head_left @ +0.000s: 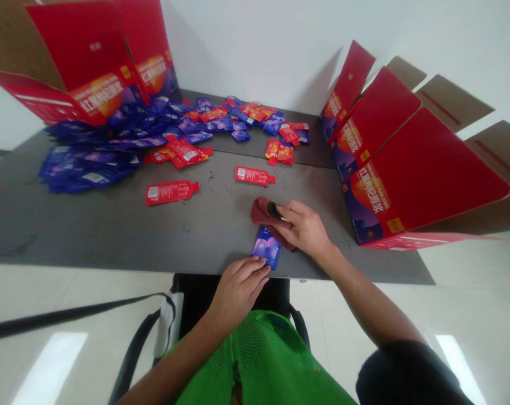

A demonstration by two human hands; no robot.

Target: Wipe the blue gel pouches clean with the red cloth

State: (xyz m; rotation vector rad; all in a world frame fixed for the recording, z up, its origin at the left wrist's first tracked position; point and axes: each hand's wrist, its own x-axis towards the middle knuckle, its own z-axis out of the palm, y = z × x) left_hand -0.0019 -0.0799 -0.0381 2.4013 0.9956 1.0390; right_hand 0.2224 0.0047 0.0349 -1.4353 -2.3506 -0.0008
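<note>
My left hand (239, 288) rests at the table's near edge, fingertips pinching the lower end of a small blue-purple sachet (266, 247). My right hand (304, 228) lies just beyond it, fingers closed around a dark red cloth pad (261, 210) with a small black object (274, 210) on top. The sachet lies flat between the two hands. Two red sachets (171, 192) (255, 175) lie alone on the table further out.
A heap of blue and red sachets (123, 140) spreads across the far left of the grey table (90, 225). Red open cartons stand at the back left (94, 73) and along the right side (398, 163). A green mesh garment (263, 360) covers my lap.
</note>
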